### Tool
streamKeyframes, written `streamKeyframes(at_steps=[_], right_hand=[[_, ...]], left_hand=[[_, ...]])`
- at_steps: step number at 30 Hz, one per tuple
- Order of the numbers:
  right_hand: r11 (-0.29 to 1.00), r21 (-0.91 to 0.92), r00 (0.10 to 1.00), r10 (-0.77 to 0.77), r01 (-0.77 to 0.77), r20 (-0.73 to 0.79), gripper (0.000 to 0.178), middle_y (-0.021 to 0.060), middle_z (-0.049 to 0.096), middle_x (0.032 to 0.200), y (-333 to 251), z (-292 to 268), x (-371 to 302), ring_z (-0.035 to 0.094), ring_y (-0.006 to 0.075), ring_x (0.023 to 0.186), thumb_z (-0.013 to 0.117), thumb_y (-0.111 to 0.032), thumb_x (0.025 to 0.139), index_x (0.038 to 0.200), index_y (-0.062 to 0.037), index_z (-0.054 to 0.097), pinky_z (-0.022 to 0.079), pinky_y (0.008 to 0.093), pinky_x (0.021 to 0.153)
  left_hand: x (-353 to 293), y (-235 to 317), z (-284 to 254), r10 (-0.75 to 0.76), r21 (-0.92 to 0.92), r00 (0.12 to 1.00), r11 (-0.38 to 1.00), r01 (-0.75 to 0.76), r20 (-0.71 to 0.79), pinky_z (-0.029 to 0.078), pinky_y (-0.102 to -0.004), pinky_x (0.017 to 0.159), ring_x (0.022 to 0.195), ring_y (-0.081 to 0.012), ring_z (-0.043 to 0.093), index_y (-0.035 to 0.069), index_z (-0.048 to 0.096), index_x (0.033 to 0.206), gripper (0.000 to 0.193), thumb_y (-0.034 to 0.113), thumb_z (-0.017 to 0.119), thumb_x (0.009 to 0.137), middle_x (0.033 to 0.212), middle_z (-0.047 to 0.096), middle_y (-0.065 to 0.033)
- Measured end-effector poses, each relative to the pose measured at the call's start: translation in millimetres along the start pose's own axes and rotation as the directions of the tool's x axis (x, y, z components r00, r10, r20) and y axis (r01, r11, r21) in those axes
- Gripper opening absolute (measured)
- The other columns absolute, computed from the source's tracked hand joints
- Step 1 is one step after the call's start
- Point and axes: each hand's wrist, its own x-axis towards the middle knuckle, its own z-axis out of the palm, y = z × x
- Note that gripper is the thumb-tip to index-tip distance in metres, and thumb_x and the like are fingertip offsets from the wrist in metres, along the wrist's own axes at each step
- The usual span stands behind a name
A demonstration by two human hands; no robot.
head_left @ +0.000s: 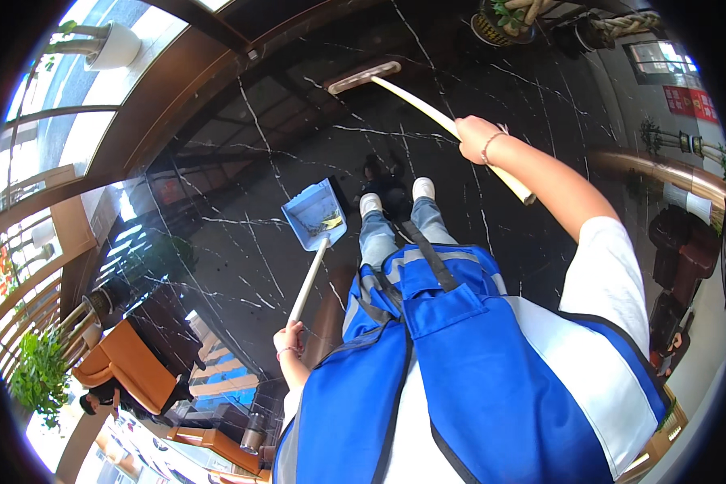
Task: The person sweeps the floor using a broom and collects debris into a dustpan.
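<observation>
My right hand (477,139) is wrapped round the pale handle of a long broom (415,101), whose wide brush head (365,77) rests on the dark floor ahead of me. The handle's end sticks out behind my forearm. Lower on the left, my left hand (289,339) grips the light stick of a blue dustpan (305,211). The pan lies on the floor to the left of my shoes, with its open edge pointing away from me. Some yellowish scraps and dark debris (331,220) lie inside it.
Black floor (242,194) with white veins spreads around my white shoes (371,203). A potted plant (504,26) stands at the far right. Windows with brown frames (177,73) run along the left. An orange armchair (137,367) and a leafy plant (39,371) are lower left; a person sits nearby.
</observation>
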Motion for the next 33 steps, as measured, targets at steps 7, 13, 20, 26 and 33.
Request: streamKeyframes(at_steps=[7, 13, 20, 26, 33], right_hand=[[0.949, -0.295, 0.991, 0.129, -0.111, 0.041, 0.024, 0.0136, 0.058, 0.086, -25, 40, 66, 0.058, 0.0241, 0.082, 0.049, -0.008, 0.073, 0.096, -0.0051, 0.043, 0.047, 0.0379, 0.065], [0.84, -0.524, 0.944, 0.271, -0.136, 0.189, 0.046, 0.0128, 0.057, 0.091, 9, 101, 78, 0.058, 0.0281, 0.078, 0.053, -0.01, 0.073, 0.112, -0.009, 0.029, 0.048, 0.0434, 0.063], [0.751, 0.13, 0.76, 0.62, -0.647, 0.196, 0.043, 0.0146, 0.055, 0.096, 185, 110, 28, 0.052, 0.0282, 0.092, 0.034, -0.043, 0.076, 0.101, -0.0131, 0.052, 0.038, 0.0401, 0.081], [0.852, -0.437, 0.901, 0.396, -0.288, 0.176, 0.019, 0.013, 0.058, 0.086, 316, 118, -66, 0.059, 0.0262, 0.073, 0.037, -0.013, 0.08, 0.099, -0.0131, 0.04, 0.047, 0.0383, 0.061], [0.999, -0.004, 0.987, 0.033, -0.032, 0.16, 0.028, 0.0155, 0.057, 0.069, 314, 84, -115, 0.059, 0.0269, 0.06, 0.054, -0.027, 0.075, 0.083, -0.0014, 0.046, 0.047, 0.0356, 0.05]], left_hand=[[-11, -27, 6, -0.039, -0.063, 0.998, 0.997, 0.036, -0.047, 0.03, -0.0245, 0.029, 0.029, -0.0105, 0.037, 0.003, 0.051, 0.053, 0.023, 0.019, 0.061, 0.066, 0.042, 0.043, -0.0018], [-41, -40, 19, -0.102, -0.064, 0.986, 0.994, 0.094, -0.131, 0.031, -0.0248, 0.03, 0.031, -0.0106, 0.038, 0.003, 0.05, 0.052, 0.024, 0.018, 0.06, 0.067, 0.043, 0.043, -0.0022], [-87, -21, 79, -0.132, -0.159, 0.96, 0.983, 0.094, -0.245, 0.029, -0.0255, 0.029, 0.031, -0.0101, 0.037, 0.002, 0.05, 0.052, 0.023, 0.016, 0.059, 0.066, 0.043, 0.043, -0.0026], [-104, 8, 116, -0.019, -0.058, 0.965, 0.998, 0.003, -0.263, 0.03, -0.0263, 0.029, 0.029, -0.0119, 0.038, 0.0, 0.052, 0.053, 0.023, 0.018, 0.061, 0.064, 0.042, 0.045, -0.003], [-118, 67, 129, 0.244, 0.424, 0.961, 0.89, -0.169, -0.13, 0.038, -0.0299, 0.041, 0.042, -0.0155, 0.049, -0.002, 0.058, 0.066, 0.023, 0.021, 0.062, 0.062, 0.049, 0.051, -0.008]])
